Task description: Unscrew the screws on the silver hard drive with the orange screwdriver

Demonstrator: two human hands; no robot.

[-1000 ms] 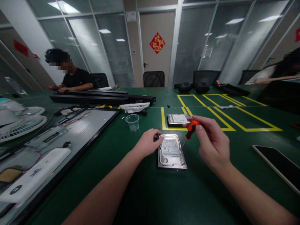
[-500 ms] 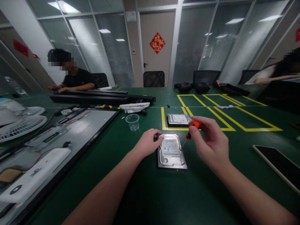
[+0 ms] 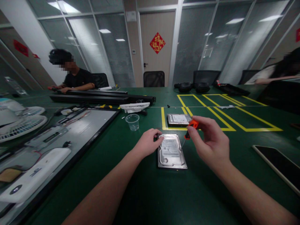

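A silver hard drive [image 3: 172,153] lies flat on the green table in front of me, label side up. My left hand [image 3: 150,141] grips its upper left corner, the thumb on top and the fingers curled over the side. In my right hand [image 3: 208,140] is a screwdriver [image 3: 192,125] with an orange and black handle, held between thumb and fingers. Its thin shaft slants down to the drive's right edge, where the tip meets the cover; the screw there is too small to make out. Behind it, a second hard drive [image 3: 179,119] rests within yellow tape lines.
A clear plastic cup [image 3: 133,122] stands left of the drives, near a white fan part [image 3: 134,107]. A large flat panel [image 3: 93,125] with parts on it fills the left side. On the right lies a phone [image 3: 278,165]. A person [image 3: 76,76] sits across the table.
The screwdriver's handle has turned and tilted slightly to the left in my right fingers. My left hand and the hard drive have stayed in place.
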